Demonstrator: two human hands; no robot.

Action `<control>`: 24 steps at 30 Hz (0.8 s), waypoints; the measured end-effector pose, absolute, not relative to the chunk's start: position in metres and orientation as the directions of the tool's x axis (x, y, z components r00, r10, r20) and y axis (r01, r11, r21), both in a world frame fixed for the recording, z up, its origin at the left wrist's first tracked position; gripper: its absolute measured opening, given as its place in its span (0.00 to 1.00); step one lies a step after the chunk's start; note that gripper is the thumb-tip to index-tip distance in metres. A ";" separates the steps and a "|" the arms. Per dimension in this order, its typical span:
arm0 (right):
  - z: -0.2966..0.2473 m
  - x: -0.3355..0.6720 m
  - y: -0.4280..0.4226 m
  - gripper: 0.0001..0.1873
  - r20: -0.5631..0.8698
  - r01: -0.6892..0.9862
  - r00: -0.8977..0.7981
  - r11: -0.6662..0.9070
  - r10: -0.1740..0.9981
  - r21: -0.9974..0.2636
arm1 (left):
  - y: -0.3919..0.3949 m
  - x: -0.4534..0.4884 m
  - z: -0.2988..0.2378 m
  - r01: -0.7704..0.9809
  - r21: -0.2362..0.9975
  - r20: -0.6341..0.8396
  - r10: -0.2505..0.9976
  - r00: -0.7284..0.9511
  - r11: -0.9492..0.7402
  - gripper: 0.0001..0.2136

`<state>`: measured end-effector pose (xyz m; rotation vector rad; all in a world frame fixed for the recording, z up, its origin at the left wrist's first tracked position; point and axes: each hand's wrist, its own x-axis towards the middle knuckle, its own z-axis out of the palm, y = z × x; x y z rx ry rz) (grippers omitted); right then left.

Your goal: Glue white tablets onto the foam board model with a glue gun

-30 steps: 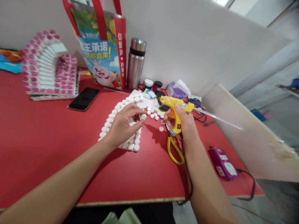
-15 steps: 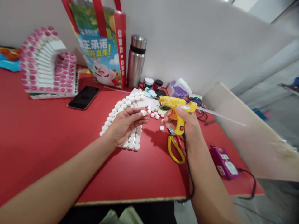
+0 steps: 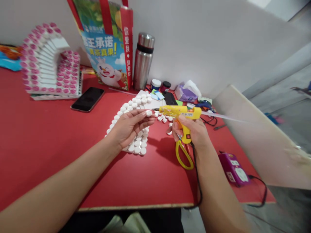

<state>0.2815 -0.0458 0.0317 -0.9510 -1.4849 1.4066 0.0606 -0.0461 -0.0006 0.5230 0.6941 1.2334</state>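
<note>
Between the thumb and fingers of my left hand (image 3: 128,127) is a small round white piece (image 3: 149,113). My right hand (image 3: 191,131) grips a yellow glue gun (image 3: 179,112), its nozzle pointing left, close to that piece. A clear glue stick (image 3: 221,116) juts from the gun's back. Below my left hand lies an arched panel (image 3: 137,150) covered with rows of similar white pieces, partly hidden by the hand. Several loose white pieces (image 3: 164,120) lie on the red table (image 3: 160,181) between my hands. Yellow-handled scissors (image 3: 184,158) rest under the gun, their blades mostly hidden.
A pink-and-white arched piece (image 3: 48,64), a phone (image 3: 87,99), a printed bag (image 3: 107,55) and a steel flask (image 3: 144,61) stand or lie at the back left. A purple tissue pack (image 3: 186,91) is behind the gun. A purple power box (image 3: 233,170) sits right; the gun's cord (image 3: 198,178) crosses the front edge.
The glue gun has tilted level and moved left, bringing its nozzle beside the white piece. My left hand keeps its pinch in nearly the same spot. The view has shifted slightly.
</note>
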 end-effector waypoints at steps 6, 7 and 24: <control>0.035 0.278 -0.047 0.24 0.075 0.029 -0.320 0.089 0.944 -0.996 | -0.044 0.059 -0.004 -0.648 0.715 -0.196 0.965 0.173 0.262 0.04; 0.035 0.278 -0.047 0.24 0.075 0.031 -0.325 0.090 0.943 -0.996 | -0.044 0.059 -0.004 -0.648 0.714 -0.199 0.964 0.174 0.265 0.05; 0.034 0.275 -0.048 0.25 0.073 0.071 -0.340 0.103 0.938 -0.992 | -0.044 0.058 -0.003 -0.688 0.659 -0.223 0.952 0.208 0.305 0.05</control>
